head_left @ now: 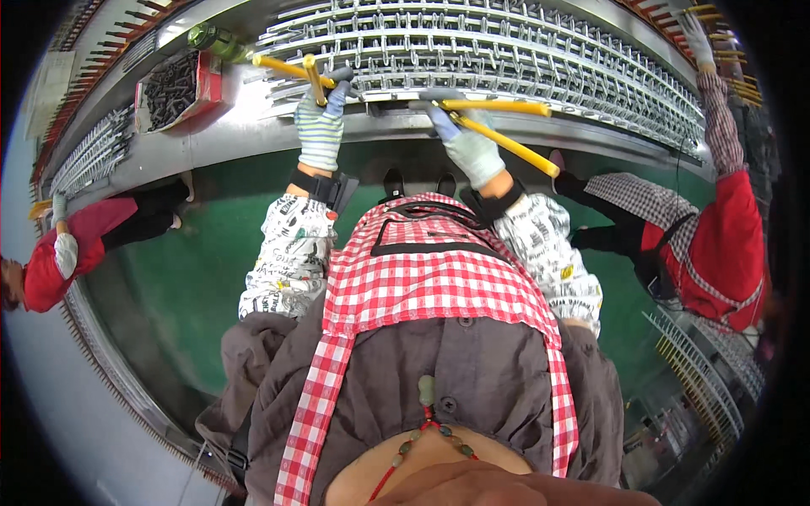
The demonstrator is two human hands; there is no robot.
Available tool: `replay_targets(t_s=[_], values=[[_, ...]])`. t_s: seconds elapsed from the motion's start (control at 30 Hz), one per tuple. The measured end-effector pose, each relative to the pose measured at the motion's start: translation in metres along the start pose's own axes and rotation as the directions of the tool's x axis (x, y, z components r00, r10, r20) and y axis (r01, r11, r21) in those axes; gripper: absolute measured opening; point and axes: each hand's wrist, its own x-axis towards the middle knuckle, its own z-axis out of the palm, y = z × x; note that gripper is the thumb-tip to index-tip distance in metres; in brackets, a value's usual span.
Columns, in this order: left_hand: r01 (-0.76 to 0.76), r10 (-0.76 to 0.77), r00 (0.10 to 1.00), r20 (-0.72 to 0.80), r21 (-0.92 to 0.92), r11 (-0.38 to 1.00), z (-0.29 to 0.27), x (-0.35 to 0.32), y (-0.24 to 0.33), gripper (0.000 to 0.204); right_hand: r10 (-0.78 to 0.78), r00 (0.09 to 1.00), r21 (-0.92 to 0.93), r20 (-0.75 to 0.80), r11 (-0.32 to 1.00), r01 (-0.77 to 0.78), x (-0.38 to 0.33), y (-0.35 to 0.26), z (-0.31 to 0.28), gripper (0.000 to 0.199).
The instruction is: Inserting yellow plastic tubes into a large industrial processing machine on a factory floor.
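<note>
My left hand (319, 139), in a striped pale glove, reaches to the near edge of the metal rack. Its fingers close around a dark-ended piece with two yellow rods (314, 80), one pointing left and one standing up toward me. To the right, my right hand (474, 152), also gloved, grips a similar piece with two yellow rods (516, 148) that spread out to the right. The dark end of that one (440, 94) lies at the rack's near edge. I cannot tell what kind of tool these are. Rows of silver bars and small prongs form the rack (489, 46).
A red-and-white box (207, 84) of dark small parts sits on the metal bench (253, 135) at left, beside a green bottle (215, 40). One co-worker (730, 244) stands at right, reaching to the bench; another (80, 232) is at far left. The floor (194, 278) is green.
</note>
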Motion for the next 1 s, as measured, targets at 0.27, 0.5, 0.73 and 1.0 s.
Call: replay_targets(t_s=[0.27, 0.5, 0.73, 1.0], values=[[-0.044, 0.018, 0.996, 0.090, 0.300, 0.953, -0.007, 0.008, -0.012, 0.024, 0.078, 0.994, -0.048, 0.082, 0.996, -0.074, 0.034, 0.022, 0.038, 0.026], [-0.235, 0.158, 0.970, 0.183, 0.561, 0.794, 0.007, -0.006, 0.002, 0.029, -0.101, 0.980, -0.507, 0.170, 0.844, 0.175, 0.034, 0.008, 0.038, 0.028], [-0.018, -0.018, 0.994, 0.107, 0.334, 0.942, -0.007, 0.000, -0.052, 0.033, -0.029, 0.995, -0.374, 0.097, 0.925, 0.064, 0.039, 0.020, 0.044, 0.030], [0.354, -0.347, 0.898, 0.271, 0.024, 0.935, -0.040, -0.102, 0.027, 0.038, 0.137, 0.970, 0.519, -0.198, 0.855, -0.015, 0.007, 0.052, -0.010, 0.026]])
